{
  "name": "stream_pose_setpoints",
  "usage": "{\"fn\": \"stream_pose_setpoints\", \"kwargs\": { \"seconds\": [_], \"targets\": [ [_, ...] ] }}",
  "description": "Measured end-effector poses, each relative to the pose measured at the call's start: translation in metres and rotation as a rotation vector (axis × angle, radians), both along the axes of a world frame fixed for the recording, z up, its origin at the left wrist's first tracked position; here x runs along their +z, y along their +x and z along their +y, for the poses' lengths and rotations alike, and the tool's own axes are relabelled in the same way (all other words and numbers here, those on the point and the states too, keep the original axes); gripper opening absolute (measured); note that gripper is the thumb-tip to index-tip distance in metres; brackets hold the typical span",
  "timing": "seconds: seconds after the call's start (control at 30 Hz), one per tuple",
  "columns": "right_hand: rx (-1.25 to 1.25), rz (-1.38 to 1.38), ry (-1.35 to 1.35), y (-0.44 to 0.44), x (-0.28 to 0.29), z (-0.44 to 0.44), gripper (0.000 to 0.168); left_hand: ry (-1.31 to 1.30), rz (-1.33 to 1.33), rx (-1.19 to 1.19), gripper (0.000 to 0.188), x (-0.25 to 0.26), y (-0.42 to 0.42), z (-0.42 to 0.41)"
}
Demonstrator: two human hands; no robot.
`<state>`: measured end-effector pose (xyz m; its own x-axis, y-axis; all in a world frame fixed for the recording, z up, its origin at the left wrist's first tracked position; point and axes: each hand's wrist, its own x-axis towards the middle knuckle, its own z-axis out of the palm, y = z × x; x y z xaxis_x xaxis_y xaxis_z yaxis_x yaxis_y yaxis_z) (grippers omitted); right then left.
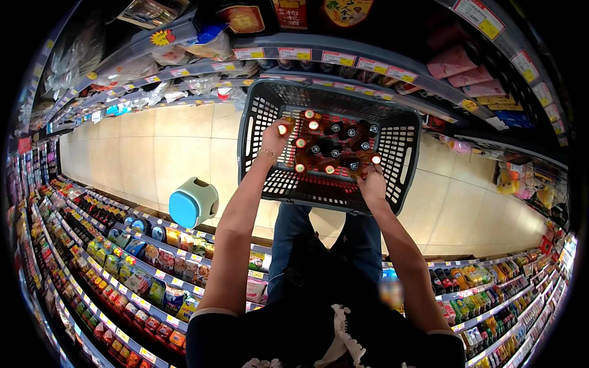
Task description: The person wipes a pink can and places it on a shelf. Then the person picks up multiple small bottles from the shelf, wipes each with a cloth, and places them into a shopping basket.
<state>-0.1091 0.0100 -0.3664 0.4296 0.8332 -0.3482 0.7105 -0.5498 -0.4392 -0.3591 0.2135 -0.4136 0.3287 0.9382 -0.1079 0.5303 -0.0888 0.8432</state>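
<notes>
A dark plastic shopping basket (338,97) with slotted walls stands before me. My left hand (274,140) is at its left side, closed around an amber bottle (287,123) with a red-rimmed pale cap. At the right inside of the basket, my right hand (372,185) grips another amber bottle (368,158) with a similar bright cap. Between my hands several bottles stand upright on the basket's floor. Some have red-rimmed pale caps, like one bottle cap (313,125); others have black caps, such as the black bottle cap (335,150). Their labels are mostly hidden from above.
A pale green stool (202,198) with a blue seat (183,209) stands left on the tiled floor (138,138). Grocery shelves (317,54) with price tags rise just behind the basket. Packed shelves (152,271) of snacks and bottles run close around my legs.
</notes>
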Motion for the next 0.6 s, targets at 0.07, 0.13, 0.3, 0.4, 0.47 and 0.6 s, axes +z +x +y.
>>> {"fn": "stream_pose_setpoints", "kwargs": {
  "seconds": [0.07,0.13,0.3,0.4,0.47,0.6],
  "targets": [
    [-0.007,-0.005,-0.005,-0.004,-0.014,0.002,0.025,-0.016,0.061,-0.066,0.029,-0.002,0.005,0.004],
    [-0.010,-0.010,-0.031,-0.008,-0.018,0.005,0.023,-0.086,0.054,-0.056,0.029,-0.017,0.005,0.003],
    [-0.035,0.058,-0.046,-0.009,-0.034,-0.001,0.027,-0.175,0.090,-0.098,0.029,-0.032,0.011,-0.001],
    [-0.040,0.054,-0.048,-0.013,-0.027,0.001,0.032,-0.242,0.047,-0.114,0.029,-0.028,0.013,0.000],
    [-0.039,0.037,-0.055,-0.012,-0.027,0.000,0.036,-0.347,0.057,-0.157,0.036,-0.020,0.013,0.005],
    [-0.041,0.114,-0.009,-0.009,-0.025,-0.002,0.047,-0.349,0.018,-0.180,0.059,-0.024,0.008,0.005]
  ]
}}
